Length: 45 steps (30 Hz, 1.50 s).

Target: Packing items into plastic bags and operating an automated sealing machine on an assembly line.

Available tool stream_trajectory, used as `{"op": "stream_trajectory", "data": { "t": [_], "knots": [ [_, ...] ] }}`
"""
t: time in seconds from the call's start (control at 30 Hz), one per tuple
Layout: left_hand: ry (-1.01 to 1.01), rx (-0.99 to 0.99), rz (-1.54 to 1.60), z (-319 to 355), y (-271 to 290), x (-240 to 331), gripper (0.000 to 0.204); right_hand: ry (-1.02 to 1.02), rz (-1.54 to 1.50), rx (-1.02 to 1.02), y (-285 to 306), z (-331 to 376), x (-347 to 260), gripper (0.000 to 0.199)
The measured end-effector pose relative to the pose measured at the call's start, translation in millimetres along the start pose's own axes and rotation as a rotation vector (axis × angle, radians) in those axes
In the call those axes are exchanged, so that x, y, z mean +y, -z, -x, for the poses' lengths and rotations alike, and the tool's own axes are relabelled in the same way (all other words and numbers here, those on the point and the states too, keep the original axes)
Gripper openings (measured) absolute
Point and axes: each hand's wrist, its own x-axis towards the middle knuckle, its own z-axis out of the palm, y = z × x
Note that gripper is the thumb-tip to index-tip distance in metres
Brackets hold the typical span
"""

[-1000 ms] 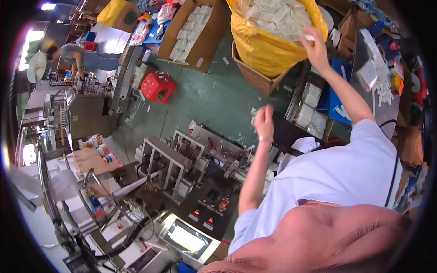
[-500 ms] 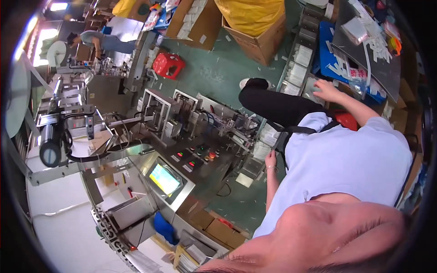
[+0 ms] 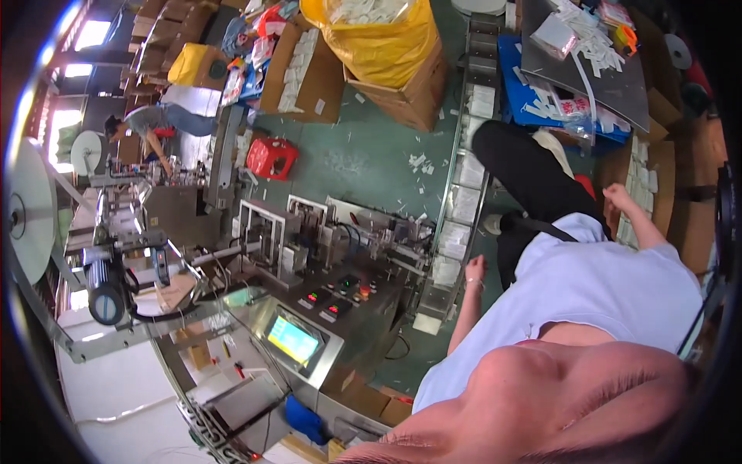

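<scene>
And here, just beside my left hand [image 3: 475, 271], flat white rectangular packets [image 3: 464, 203] lie single-file along a narrow grey metal conveyor [image 3: 437, 300]; near my right [image 3: 617, 196], pale upright packets [image 3: 641, 185] line an open brown cardboard box [image 3: 662, 172]!

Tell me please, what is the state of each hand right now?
Left hand: looks curled, nothing visible held; whether fully closed cannot be told.
Right hand: also looks curled, nothing visible held; whether fully closed cannot be told.

Packets [image 3: 464, 203] on the conveyor [image 3: 437, 300]
</scene>
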Motion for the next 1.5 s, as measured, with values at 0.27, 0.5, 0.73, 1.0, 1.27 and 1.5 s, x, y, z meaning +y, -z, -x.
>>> {"op": "stream_trajectory", "data": {
  "t": [0.27,0.5,0.73,1.0,1.27,1.5],
  "knots": [
    [0.396,-0.081,0.185,-14.7,-20.3,-24.5,0.025,-0.276,-0.056,0.111,11.5,110.6,77.8,0.017],
    [0.352,-0.201,0.142,-9.8,-41.2,8.6,0.032,-0.175,0.072,0.236,5.2,135.9,123.1,0.019],
    [-0.300,-0.132,-0.118,56.6,-84.3,6.9,0.023,-0.122,0.024,0.138,7.4,84.6,-8.4,0.018],
    [-0.192,-0.050,0.108,91.0,-109.1,21.0,0.015,0.706,0.444,0.014,-18.3,22.1,-85.4,0.014],
    [0.220,-0.323,0.281,76.2,-140.9,31.7,0.022,0.282,0.807,-0.603,12.4,-79.8,-140.1,0.017],
    [0.340,-0.372,-0.388,0.7,-221.0,92.1,0.033,0.529,1.197,-0.977,-32.9,-203.3,-134.8,0.032]
  ]
}}
